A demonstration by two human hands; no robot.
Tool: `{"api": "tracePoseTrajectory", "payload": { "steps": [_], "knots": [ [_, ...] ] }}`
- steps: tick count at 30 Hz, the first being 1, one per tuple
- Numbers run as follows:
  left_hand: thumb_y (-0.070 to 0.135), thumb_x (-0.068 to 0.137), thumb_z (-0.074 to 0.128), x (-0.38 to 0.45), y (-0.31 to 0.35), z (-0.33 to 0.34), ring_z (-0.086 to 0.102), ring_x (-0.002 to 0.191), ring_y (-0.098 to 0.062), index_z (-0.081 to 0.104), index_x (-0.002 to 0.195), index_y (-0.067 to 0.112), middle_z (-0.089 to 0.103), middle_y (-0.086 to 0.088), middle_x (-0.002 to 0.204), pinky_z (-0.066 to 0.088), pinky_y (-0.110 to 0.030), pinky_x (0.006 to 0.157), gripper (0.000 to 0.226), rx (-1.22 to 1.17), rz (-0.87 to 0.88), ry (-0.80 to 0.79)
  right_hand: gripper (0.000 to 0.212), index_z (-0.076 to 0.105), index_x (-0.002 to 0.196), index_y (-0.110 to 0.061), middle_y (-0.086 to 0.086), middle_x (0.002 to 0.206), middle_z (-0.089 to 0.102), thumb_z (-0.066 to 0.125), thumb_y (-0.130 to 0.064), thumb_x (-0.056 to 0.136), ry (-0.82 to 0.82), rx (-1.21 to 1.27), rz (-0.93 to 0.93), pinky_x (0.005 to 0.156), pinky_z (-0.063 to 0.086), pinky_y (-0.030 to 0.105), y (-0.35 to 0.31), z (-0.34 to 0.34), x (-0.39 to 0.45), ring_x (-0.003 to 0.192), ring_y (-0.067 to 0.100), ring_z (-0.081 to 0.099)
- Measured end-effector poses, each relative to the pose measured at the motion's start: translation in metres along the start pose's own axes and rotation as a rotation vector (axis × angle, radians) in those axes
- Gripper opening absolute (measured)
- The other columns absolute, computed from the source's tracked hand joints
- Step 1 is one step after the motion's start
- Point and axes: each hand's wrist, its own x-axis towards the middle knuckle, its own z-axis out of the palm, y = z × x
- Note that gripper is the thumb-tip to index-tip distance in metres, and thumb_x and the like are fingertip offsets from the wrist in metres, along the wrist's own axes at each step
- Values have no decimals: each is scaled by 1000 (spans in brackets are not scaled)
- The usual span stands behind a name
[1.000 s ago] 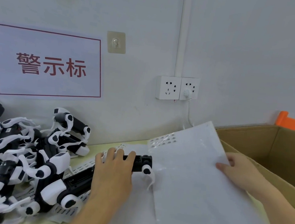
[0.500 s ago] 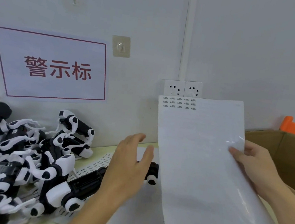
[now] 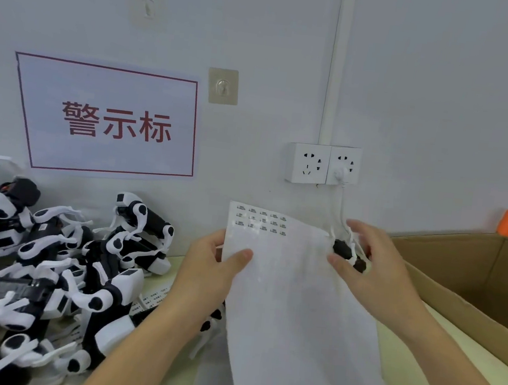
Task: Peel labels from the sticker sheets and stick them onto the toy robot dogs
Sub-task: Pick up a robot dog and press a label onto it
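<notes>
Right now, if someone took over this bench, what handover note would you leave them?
The left hand pinches the sticker sheet by its left edge, held upright.
The right hand grips a toy dog at the sheet's right edge.
Most of the sheet is bare; a few rows of labels remain at its top left corner.
The pile of dogs lies at left; another dog lies under the sheet.
Left to do: peel a label, stick it on, repeat.

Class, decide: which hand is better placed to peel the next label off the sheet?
Probably left: the left hand pinches the sticker sheet just below the remaining labels, while the right hand holds a toy robot dog.
</notes>
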Motion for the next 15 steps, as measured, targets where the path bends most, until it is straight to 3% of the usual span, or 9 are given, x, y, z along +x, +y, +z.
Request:
{"api": "tracePoseTrajectory", "payload": {
  "steps": [2, 5, 9, 13, 15],
  "knots": [
    [3, 97, 61, 1, 0, 0, 76, 83, -18, 74, 102, 26, 79, 2, 92, 61, -27, 67, 27, -5, 1, -38, 61, 47, 140, -31, -21, 135, 43, 73, -36, 85, -62, -14, -129, 99, 28, 8, -20, 4, 11, 118, -17, 40],
    [0, 97, 59, 3, -2, 0, 76, 82, -18, 73, 104, 22, 79, 0, 92, 59, -25, 63, 27, -28, -20, -65, 53, 56, 135, -33, -24, 136, 51, 75, -34, 86, -231, -66, -129, 108, 29, 18, -43, 6, 27, 129, -6, 42],
    [-2, 97, 56, 7, -7, -4, 76, 86, -17, 73, 106, 23, 79, 4, 94, 60, -34, 76, 31, 2, -48, -62, 15, 74, 92, -37, -22, 92, 73, 74, -23, 87, -316, -37, -63, 83, 46, 20, -48, 8, 32, 93, -2, 65],
    [1, 92, 60, 7, -8, 1, 68, 70, 3, 57, 107, 32, 74, 12, 90, 46, -8, 50, 35, 118, 36, 90, 10, 77, 83, -26, -5, 81, 75, 72, -21, 89, -414, -18, 28, 61, 43, 19, -47, 7, 31, 70, 11, 63],
    [5, 89, 66, 4, -11, 6, 60, 90, -1, 43, 120, 33, 61, 11, 111, 42, -5, 63, 47, 301, 193, 217, 11, 76, 79, -26, -8, 70, 71, 72, -22, 89, -453, -61, 53, 52, 37, 12, -48, 5, 30, 57, 4, 54]
  ]
}}
